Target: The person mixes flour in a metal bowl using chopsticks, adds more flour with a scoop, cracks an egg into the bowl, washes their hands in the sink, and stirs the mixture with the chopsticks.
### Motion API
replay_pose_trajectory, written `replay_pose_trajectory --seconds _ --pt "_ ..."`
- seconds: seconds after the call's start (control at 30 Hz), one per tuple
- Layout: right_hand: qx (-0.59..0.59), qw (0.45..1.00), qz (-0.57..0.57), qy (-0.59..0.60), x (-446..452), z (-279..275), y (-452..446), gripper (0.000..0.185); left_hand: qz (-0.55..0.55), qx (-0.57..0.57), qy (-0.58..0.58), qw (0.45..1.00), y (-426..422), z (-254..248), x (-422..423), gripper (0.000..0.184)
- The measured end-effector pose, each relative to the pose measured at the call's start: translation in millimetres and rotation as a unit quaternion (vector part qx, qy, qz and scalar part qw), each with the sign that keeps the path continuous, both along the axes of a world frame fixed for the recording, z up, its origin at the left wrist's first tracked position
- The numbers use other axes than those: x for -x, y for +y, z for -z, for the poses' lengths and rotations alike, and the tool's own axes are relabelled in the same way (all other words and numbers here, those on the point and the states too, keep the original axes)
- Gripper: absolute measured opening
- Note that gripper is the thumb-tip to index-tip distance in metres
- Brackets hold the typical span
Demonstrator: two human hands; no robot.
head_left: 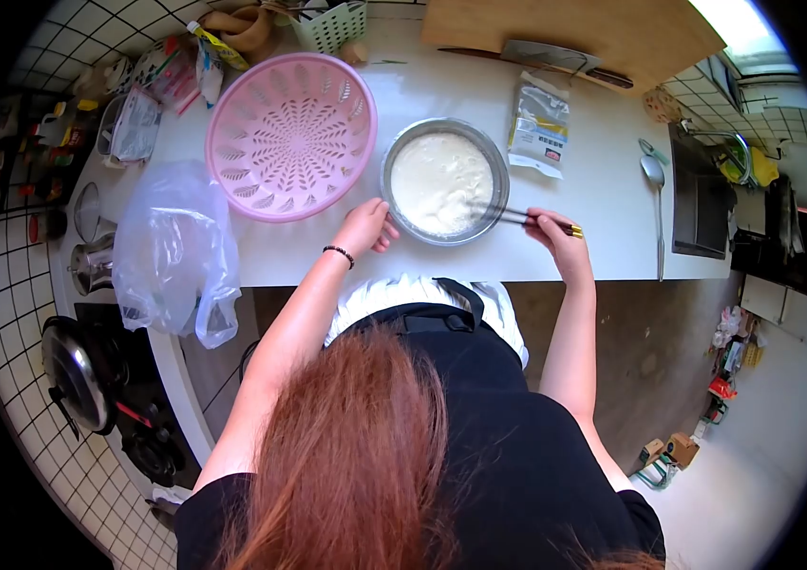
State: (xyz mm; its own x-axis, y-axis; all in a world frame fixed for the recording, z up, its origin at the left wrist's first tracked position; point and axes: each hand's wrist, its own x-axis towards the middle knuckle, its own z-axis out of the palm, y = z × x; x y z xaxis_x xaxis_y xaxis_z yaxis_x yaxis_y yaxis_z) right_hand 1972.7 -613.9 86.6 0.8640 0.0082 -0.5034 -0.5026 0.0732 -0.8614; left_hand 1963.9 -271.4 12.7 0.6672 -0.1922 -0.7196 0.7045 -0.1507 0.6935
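Note:
A round metal bowl [499,169] stands on the white counter, holding a pale, lumpy, wet flour-like mixture [441,179]. With bent fingers, my left hand [368,227] grips the bowl's near left rim; a dark bead bracelet circles that wrist. Dark chopsticks [515,217] with gold-coloured ends are held in my right hand [563,245], to the right of the bowl. Their far ends reach over the near right rim into the mixture, where they are blurred. Behind the bowl, to the right, lies a grey and white packet [539,125].
A pink perforated basket [291,133] sits left of the bowl, beside a clear plastic bag [175,249] overhanging the counter edge. A metal spoon [652,171] lies near the sink [700,195]. A cleaver [553,57] rests by a wooden board [603,28]. A lidded pan [80,373] is far left.

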Motion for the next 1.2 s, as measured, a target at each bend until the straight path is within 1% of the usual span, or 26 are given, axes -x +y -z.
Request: replay_pose_trajectory --seconds 0.03,0.13,0.17,0.27,0.3,0.4,0.43,0.53,0.57,0.7,0.83,0.93,1.07,1.1,1.2 --pt "-0.012 0.998 -0.047 0.033 0.2 -7.8 3.0 0.02 -0.002 -0.002 -0.004 1.0 -0.2 -0.5 0.4 0.028" --pt "-0.018 0.999 0.022 -0.032 0.5 -5.5 6.3 0.021 0.007 -0.002 0.01 1.0 0.6 0.3 -1.7 0.027" --pt "0.027 0.998 0.045 -0.041 -0.2 -7.0 8.4 0.021 0.002 -0.003 0.003 1.0 -0.3 -0.4 -1.4 0.028" --pt "-0.002 0.998 -0.057 0.024 -0.6 -9.6 4.9 0.021 -0.006 -0.008 -0.006 1.0 0.3 -2.8 0.1 0.028" --pt "-0.017 0.999 -0.043 0.007 0.2 -8.8 4.4 0.022 -0.004 -0.008 -0.002 1.0 0.6 -3.5 -0.5 0.028" --pt "0.044 0.998 0.025 -0.043 -1.7 -5.9 5.8 0.022 -0.005 -0.008 -0.001 1.0 -1.6 -3.9 -1.0 0.028" --pt "0.029 1.0 -0.001 -0.011 -2.2 -7.2 4.7 0.021 -0.006 -0.01 -0.002 1.0 -0.6 -3.6 -0.5 0.028" --pt "-0.011 1.0 -0.013 -0.008 -0.8 -11.1 5.4 0.021 -0.004 -0.005 -0.003 1.0 0.0 -1.8 -0.4 0.029" --pt "0.005 0.998 0.024 -0.054 -1.6 -7.1 5.0 0.021 -0.002 0.001 0.0 1.0 -0.6 -0.8 -0.9 0.028" --pt "0.044 0.997 -0.054 0.014 -4.4 -18.1 3.5 0.02 -0.004 0.0 -0.004 1.0 1.0 -0.9 0.6 0.029" --pt "0.064 0.997 -0.049 0.003 -6.4 -26.1 1.5 0.02 -0.002 0.002 0.01 1.0 0.5 -1.0 -1.3 0.03" --pt "0.074 0.996 -0.046 -0.004 -5.3 -27.5 3.7 0.019 -0.003 -0.004 -0.008 1.0 -0.1 -2.0 0.2 0.03" --pt "0.111 0.993 -0.042 -0.01 -5.7 -36.7 7.1 0.019 0.0 0.006 0.003 1.0 1.0 1.4 -0.7 0.027" --pt "0.096 0.992 -0.078 0.003 -4.7 -41.6 9.7 0.02 0.0 0.005 0.0 1.0 0.8 1.4 -0.2 0.027" --pt "0.11 0.992 -0.034 -0.043 -2.4 -42.2 14.6 0.02 0.002 0.001 0.002 1.0 0.2 -1.3 -1.2 0.029"
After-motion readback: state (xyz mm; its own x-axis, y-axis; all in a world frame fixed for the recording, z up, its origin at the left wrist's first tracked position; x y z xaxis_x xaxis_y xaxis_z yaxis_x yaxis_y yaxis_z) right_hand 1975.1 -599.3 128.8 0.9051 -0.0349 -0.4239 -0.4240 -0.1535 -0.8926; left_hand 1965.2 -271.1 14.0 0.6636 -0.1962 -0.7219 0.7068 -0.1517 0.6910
